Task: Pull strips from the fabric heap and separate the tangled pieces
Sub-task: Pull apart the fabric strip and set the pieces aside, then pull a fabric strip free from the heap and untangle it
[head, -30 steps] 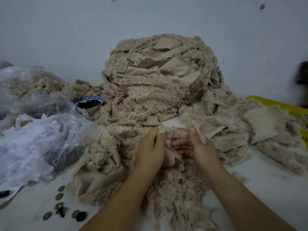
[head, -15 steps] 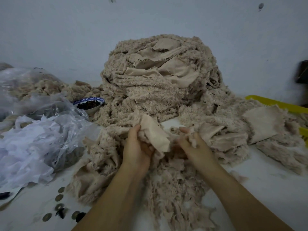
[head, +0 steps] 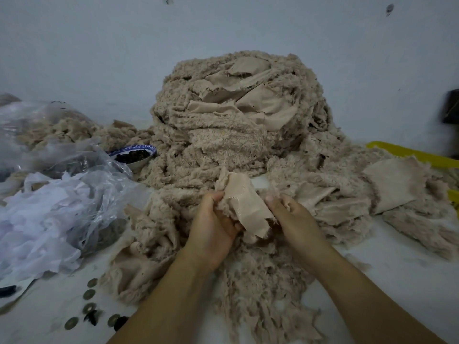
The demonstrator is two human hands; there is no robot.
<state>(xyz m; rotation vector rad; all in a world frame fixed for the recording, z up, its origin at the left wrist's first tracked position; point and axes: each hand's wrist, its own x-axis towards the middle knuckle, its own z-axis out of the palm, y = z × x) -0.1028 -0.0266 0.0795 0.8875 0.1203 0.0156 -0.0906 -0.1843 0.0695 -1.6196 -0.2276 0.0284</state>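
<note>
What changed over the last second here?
The left hand has shifted slightly left, gripping and pulling up a strip whose smooth backing now shows between the hands. The right hand still grips fuzzy fabric beside it. The fabric heap, bowl and plastic bag have not moved.

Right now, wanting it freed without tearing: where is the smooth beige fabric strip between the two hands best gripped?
Probably high up, from the near side: the smooth beige fabric strip narrows there and runs into the fleecy beige fabric heap, while its lower end hangs free. The left hand grips its fleecy left edge, the right hand grips heap fleece beside it, both lower down.
</note>
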